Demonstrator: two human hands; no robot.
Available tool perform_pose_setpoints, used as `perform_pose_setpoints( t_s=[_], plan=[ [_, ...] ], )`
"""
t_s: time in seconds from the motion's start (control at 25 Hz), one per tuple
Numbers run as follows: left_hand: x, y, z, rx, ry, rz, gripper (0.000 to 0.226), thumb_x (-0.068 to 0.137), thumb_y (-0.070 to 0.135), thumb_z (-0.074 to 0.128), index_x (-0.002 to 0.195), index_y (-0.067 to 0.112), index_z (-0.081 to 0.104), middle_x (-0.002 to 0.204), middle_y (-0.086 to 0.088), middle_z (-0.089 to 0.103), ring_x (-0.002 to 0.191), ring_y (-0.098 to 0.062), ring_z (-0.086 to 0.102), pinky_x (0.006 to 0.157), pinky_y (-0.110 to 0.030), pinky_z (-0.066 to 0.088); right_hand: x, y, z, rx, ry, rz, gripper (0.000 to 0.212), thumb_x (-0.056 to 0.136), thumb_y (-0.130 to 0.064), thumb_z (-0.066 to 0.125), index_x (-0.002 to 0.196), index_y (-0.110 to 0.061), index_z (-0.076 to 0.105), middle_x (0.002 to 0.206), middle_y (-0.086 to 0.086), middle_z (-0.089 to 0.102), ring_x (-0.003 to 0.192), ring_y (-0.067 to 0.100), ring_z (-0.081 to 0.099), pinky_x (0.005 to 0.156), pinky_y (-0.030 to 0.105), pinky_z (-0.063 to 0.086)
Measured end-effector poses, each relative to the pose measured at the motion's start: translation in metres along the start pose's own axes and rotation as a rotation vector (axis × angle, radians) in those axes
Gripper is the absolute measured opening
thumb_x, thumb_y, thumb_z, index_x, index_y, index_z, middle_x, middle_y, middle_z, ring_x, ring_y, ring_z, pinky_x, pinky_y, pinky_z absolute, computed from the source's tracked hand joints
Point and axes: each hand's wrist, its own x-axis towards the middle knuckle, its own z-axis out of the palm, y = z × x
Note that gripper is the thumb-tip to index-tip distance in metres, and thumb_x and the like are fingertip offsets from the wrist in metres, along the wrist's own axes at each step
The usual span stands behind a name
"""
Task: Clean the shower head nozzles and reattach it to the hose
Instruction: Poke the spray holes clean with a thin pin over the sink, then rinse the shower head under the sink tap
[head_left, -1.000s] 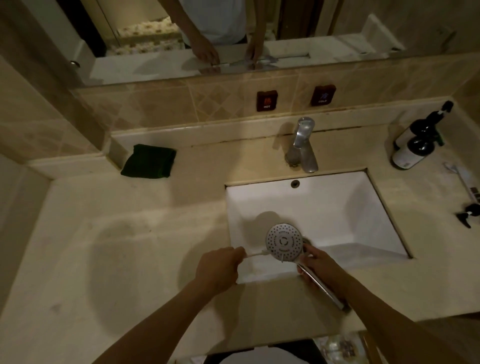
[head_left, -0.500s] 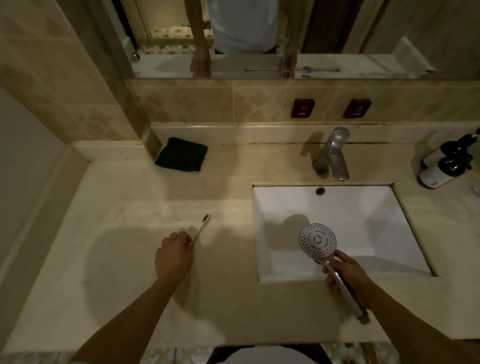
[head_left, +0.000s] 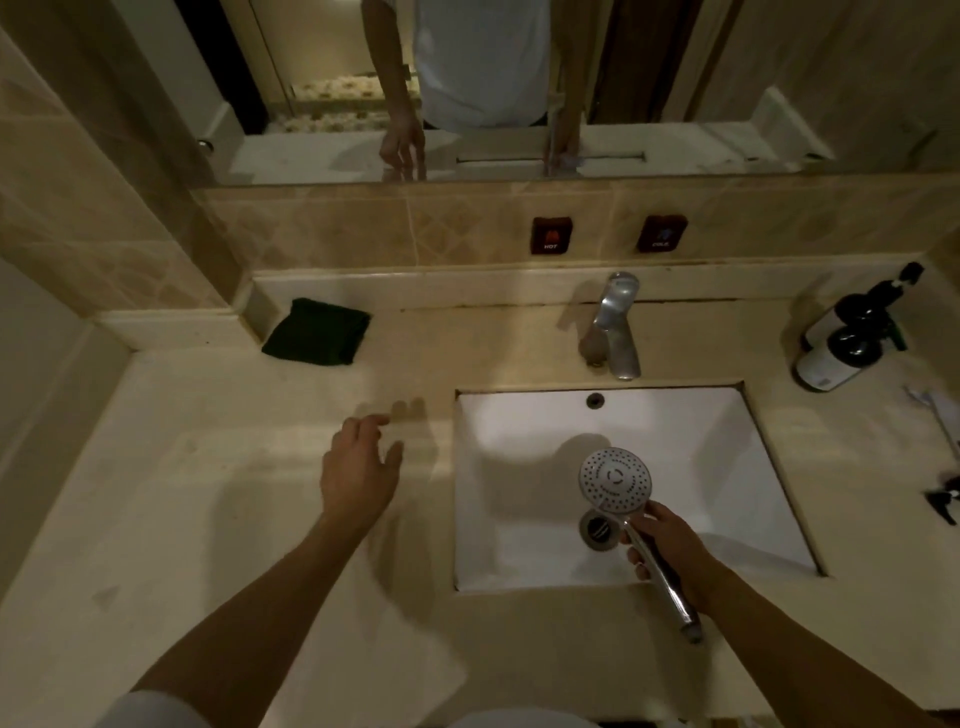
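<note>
A chrome shower head (head_left: 615, 480) with a round nozzle face turned up hangs over the white sink (head_left: 727, 441). My right hand (head_left: 667, 540) grips its handle, which runs down to the sink's front edge. My left hand (head_left: 358, 470) hovers over the beige counter (head_left: 208, 493) left of the sink, fingers spread and relaxed, holding nothing. No brush shows near that hand. No hose is in view.
A chrome tap (head_left: 615, 325) stands behind the sink. A dark folded cloth (head_left: 318, 331) lies at the back left. Two dark pump bottles (head_left: 852, 338) stand at the back right, with small white and black items (head_left: 940, 499) near the right edge. A mirror runs along the wall.
My left hand took the small brush off the shower head, carried it left over the counter, and now is open without it. My right hand kept the shower head over the sink.
</note>
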Motion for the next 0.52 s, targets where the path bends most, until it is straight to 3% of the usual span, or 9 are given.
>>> perform_pose_setpoints(
  t_s=[0.28, 0.52],
  plan=[
    [0.048, 0.204, 0.042, -0.07, -0.086, 0.414, 0.055, 0.085, 0.031, 0.064, 0.134, 0.027, 0.04, 0.13, -0.005, 0.046, 0.107, -0.023, 0.056, 0.082, -0.037, 0.054, 0.026, -0.036, -0.058, 0.017, -0.08, -0.032, 0.031, 0.1, -0.012, 0.048, 0.131, -0.011, 0.044, 0.087, 0.02, 0.067, 0.068, 0.027, 0.067, 0.056, 0.031, 0.05],
    [0.082, 0.286, 0.043, 0.267, -0.145, 0.62, 0.066, 0.081, 0.022, 0.067, 0.138, 0.025, 0.035, 0.142, -0.006, 0.037, 0.115, -0.028, 0.05, 0.082, -0.04, 0.052, 0.046, -0.05, -0.078, 0.039, -0.202, 0.044, 0.034, 0.097, -0.009, 0.055, 0.129, -0.012, 0.046, 0.101, 0.021, 0.074, 0.078, 0.03, 0.067, 0.073, 0.04, 0.054]
  ],
)
